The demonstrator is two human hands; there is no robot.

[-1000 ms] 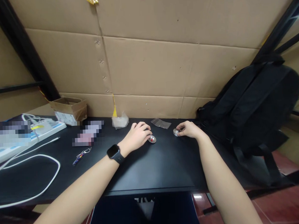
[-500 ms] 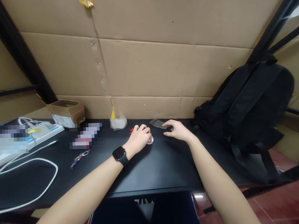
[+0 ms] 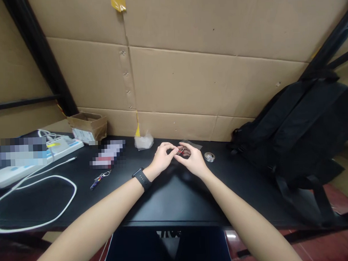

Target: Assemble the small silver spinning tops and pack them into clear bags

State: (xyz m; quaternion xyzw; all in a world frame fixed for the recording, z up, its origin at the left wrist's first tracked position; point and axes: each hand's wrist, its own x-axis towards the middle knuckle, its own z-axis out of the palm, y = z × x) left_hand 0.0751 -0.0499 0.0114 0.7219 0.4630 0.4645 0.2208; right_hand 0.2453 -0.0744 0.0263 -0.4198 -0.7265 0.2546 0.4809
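My left hand point(image 3: 163, 159), with a black watch on the wrist, and my right hand point(image 3: 192, 160) meet over the black desk point(image 3: 176, 191) near the cardboard wall. Both pinch a small round silver piece with a red part point(image 3: 180, 151), held just above the desk top. A second small round silver lid-like piece point(image 3: 209, 156) lies on the desk just right of my right hand, apart from it. A small clear plastic bag point(image 3: 195, 145) lies flat behind my hands.
A black backpack point(image 3: 302, 130) leans at the right. A crumpled white plastic bag point(image 3: 143, 141) sits by the wall. At the left are a small cardboard box point(image 3: 88, 126), a white power strip point(image 3: 35, 160), a white cable loop point(image 3: 36, 200) and a keychain point(image 3: 100, 179).
My right hand let go of the silver piece on the right and moved left to meet my left hand. The red and silver piece has been lifted off the desk between both hands.
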